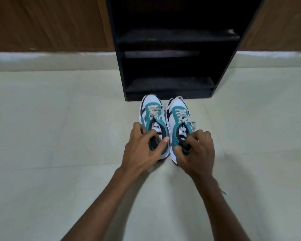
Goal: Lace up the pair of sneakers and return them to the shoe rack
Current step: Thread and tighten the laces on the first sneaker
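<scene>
Only my two forearms and hands show, nothing else of the body. Both forearms are bare from the bottom edge up to the wrists: no sleeves, no cuffs visible. Left hand [142, 146] and right hand [196, 150], nearest the shoe rack [167, 66], are bare too: no gloves, no rings, no watch or wristband I can make out. One short, light fingernail shows on the left hand's thumb [164, 141]. No markings or tape anywhere on the arms.
</scene>
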